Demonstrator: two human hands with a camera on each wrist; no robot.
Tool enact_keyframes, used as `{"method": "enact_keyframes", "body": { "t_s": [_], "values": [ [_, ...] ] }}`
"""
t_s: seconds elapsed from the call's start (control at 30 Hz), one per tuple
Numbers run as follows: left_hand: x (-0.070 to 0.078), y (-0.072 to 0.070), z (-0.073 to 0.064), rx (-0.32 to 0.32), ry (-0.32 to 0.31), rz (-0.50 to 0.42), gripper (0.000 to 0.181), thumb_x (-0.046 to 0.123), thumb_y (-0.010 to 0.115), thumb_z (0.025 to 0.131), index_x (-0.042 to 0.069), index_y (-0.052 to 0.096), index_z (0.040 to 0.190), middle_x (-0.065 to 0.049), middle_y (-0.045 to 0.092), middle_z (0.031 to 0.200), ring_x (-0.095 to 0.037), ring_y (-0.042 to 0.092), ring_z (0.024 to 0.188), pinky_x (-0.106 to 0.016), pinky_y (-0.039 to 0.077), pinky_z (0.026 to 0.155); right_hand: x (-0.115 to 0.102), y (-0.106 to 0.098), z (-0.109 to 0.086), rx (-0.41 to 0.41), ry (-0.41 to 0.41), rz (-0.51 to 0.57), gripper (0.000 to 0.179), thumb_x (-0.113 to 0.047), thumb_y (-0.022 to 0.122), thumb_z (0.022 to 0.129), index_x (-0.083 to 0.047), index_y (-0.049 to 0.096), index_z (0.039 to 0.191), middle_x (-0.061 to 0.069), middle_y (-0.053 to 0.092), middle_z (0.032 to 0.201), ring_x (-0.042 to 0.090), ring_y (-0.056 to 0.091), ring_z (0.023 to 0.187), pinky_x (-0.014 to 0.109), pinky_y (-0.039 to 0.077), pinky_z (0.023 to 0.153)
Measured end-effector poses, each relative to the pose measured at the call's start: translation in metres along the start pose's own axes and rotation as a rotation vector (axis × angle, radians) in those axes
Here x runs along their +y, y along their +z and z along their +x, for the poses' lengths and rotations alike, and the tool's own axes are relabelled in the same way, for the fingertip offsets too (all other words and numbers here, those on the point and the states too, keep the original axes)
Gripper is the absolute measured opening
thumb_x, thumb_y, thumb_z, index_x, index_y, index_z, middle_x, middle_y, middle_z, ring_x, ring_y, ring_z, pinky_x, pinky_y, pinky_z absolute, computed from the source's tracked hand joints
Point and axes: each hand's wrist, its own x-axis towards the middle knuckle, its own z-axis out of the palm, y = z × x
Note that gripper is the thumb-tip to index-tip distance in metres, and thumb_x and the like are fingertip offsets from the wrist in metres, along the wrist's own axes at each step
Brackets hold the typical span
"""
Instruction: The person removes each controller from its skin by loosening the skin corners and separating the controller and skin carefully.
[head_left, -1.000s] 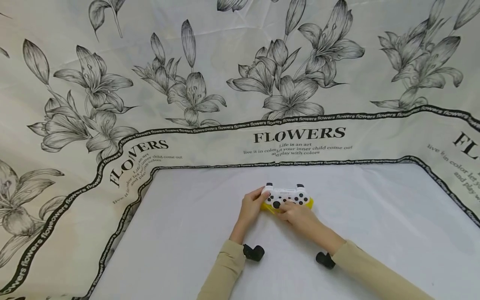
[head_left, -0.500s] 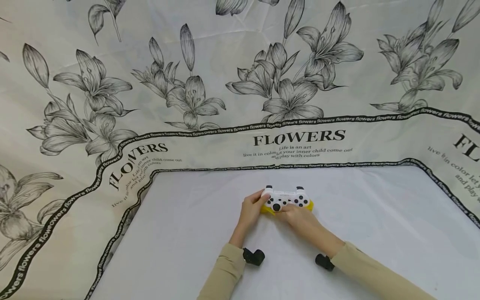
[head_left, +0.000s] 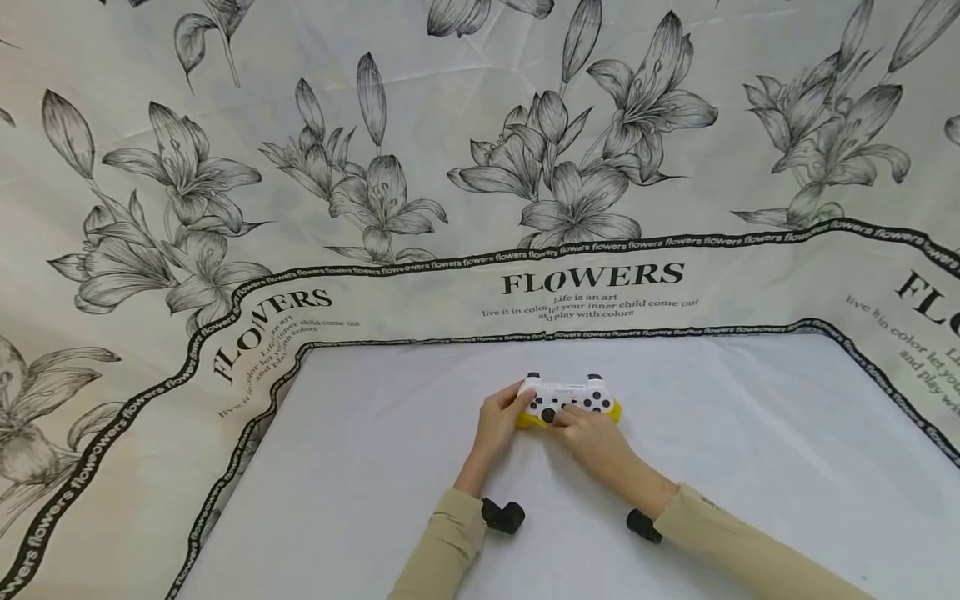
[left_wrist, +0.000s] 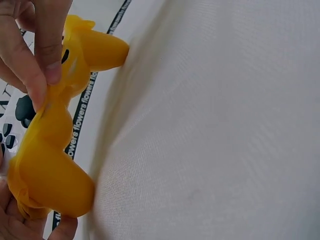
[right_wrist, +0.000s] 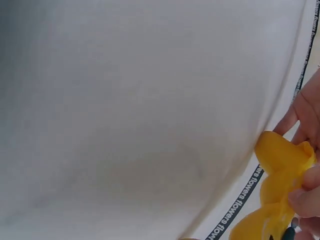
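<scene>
A white game controller [head_left: 557,388] with black buttons and thumbsticks lies face up in a soft yellow cover [head_left: 617,413] around its lower side. My left hand [head_left: 497,423] holds the controller's left end, thumb on top; in the left wrist view its fingers [left_wrist: 64,228] reach under the cover's rounded grip. My right hand [head_left: 600,440] pinches the cover's near edge at the middle between thumb and fingers, hiding the right thumbstick in the head view. In the right wrist view the right-hand fingertips [right_wrist: 306,197] press the cover's thin edge beside the bulging grips.
A white cloth [head_left: 360,467] covers the table under both forearms. Behind it rises a pale flower-printed fabric [head_left: 420,308] with black lettered bands. Black wrist cameras, left [head_left: 504,517] and right [head_left: 643,527], sit below the hands.
My right fingers have shifted slightly over the controller's near edge, while the left hand keeps its hold. The head view has drifted a little.
</scene>
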Motion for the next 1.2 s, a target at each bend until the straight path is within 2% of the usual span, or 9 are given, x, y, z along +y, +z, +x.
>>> {"method": "enact_keyframes", "body": {
  "t_s": [0.2, 0.4, 0.57, 0.67, 0.77, 0.9, 1.03, 1.13, 1.2],
  "values": [
    [-0.002, 0.001, -0.001, 0.004, -0.004, -0.037, 0.042, 0.035, 0.061, 0.093, 0.008, 0.064, 0.126, -0.007, 0.066, 0.124, -0.019, 0.059, 0.119, -0.037, 0.046, 0.102, 0.006, -0.002, 0.004, 0.007, 0.117, 0.081, 0.015, -0.002, 0.082, 0.065, -0.015, 0.073, 0.068, -0.004, 0.064, 0.071, 0.015, 0.054, 0.070, 0.024, 0.050, 0.052],
    [-0.002, 0.003, -0.004, 0.012, 0.001, -0.024, 0.043, 0.034, 0.060, 0.094, 0.006, 0.062, 0.126, -0.009, 0.065, 0.125, -0.021, 0.057, 0.121, -0.040, 0.044, 0.105, 0.017, -0.012, 0.001, -0.024, 0.236, 0.249, 0.020, -0.009, 0.085, 0.066, -0.016, 0.073, 0.081, -0.006, 0.069, 0.080, 0.013, 0.058, 0.075, 0.028, 0.054, 0.058],
    [0.001, 0.003, -0.007, 0.012, -0.020, -0.033, 0.044, 0.035, 0.060, 0.094, 0.007, 0.062, 0.127, -0.008, 0.066, 0.125, -0.021, 0.057, 0.121, -0.040, 0.043, 0.107, 0.030, -0.019, -0.006, 0.104, 0.299, 0.309, 0.019, -0.007, 0.082, 0.071, -0.013, 0.073, 0.086, -0.003, 0.068, 0.079, 0.011, 0.059, 0.072, 0.025, 0.053, 0.059],
    [0.001, 0.003, -0.008, 0.018, -0.026, -0.024, 0.045, 0.037, 0.060, 0.094, 0.007, 0.062, 0.127, -0.007, 0.066, 0.125, -0.021, 0.057, 0.121, -0.040, 0.042, 0.107, 0.038, -0.023, -0.011, 0.170, 0.409, 0.365, 0.021, -0.003, 0.079, 0.074, -0.009, 0.073, 0.093, 0.000, 0.070, 0.082, 0.012, 0.060, 0.072, 0.023, 0.052, 0.057],
    [0.001, 0.003, -0.010, 0.030, -0.019, -0.012, 0.045, 0.036, 0.060, 0.094, 0.006, 0.062, 0.127, -0.008, 0.066, 0.125, -0.022, 0.057, 0.121, -0.042, 0.043, 0.107, 0.045, -0.027, -0.017, 0.171, 0.564, 0.426, 0.024, -0.002, 0.074, 0.079, -0.006, 0.071, 0.103, 0.006, 0.071, 0.088, 0.018, 0.062, 0.077, 0.024, 0.054, 0.058],
    [0.002, 0.005, -0.011, 0.037, -0.026, -0.023, 0.045, 0.036, 0.060, 0.094, 0.006, 0.061, 0.128, -0.008, 0.065, 0.126, -0.022, 0.057, 0.122, -0.041, 0.042, 0.107, 0.054, -0.031, -0.026, 0.017, 0.783, 0.515, 0.030, -0.014, 0.066, 0.090, -0.002, 0.064, 0.117, 0.016, 0.069, 0.100, 0.029, 0.065, 0.088, 0.033, 0.057, 0.068],
    [0.002, 0.006, -0.011, 0.039, -0.031, -0.028, 0.046, 0.037, 0.059, 0.095, 0.007, 0.060, 0.129, -0.007, 0.064, 0.128, -0.023, 0.055, 0.124, -0.041, 0.041, 0.108, 0.061, -0.035, -0.032, -0.288, 0.957, 0.655, 0.049, -0.033, 0.051, 0.100, 0.004, 0.051, 0.131, 0.028, 0.061, 0.118, 0.038, 0.064, 0.100, 0.044, 0.056, 0.078],
    [0.002, 0.007, -0.012, 0.044, -0.034, -0.024, 0.046, 0.037, 0.058, 0.095, 0.007, 0.060, 0.130, -0.008, 0.063, 0.129, -0.023, 0.055, 0.125, -0.041, 0.042, 0.108, 0.064, -0.036, -0.033, -0.478, 1.048, 0.813, 0.062, -0.041, 0.041, 0.102, 0.011, 0.044, 0.135, 0.032, 0.054, 0.128, 0.037, 0.064, 0.103, 0.040, 0.057, 0.081],
    [0.003, 0.007, -0.013, 0.050, -0.039, -0.032, 0.046, 0.037, 0.059, 0.095, 0.006, 0.060, 0.129, -0.008, 0.063, 0.129, -0.023, 0.055, 0.125, -0.041, 0.042, 0.108, 0.065, -0.036, -0.032, -0.541, 1.095, 0.918, 0.066, -0.043, 0.039, 0.102, 0.014, 0.042, 0.135, 0.034, 0.051, 0.131, 0.034, 0.065, 0.102, 0.036, 0.057, 0.081]
  ]
}}
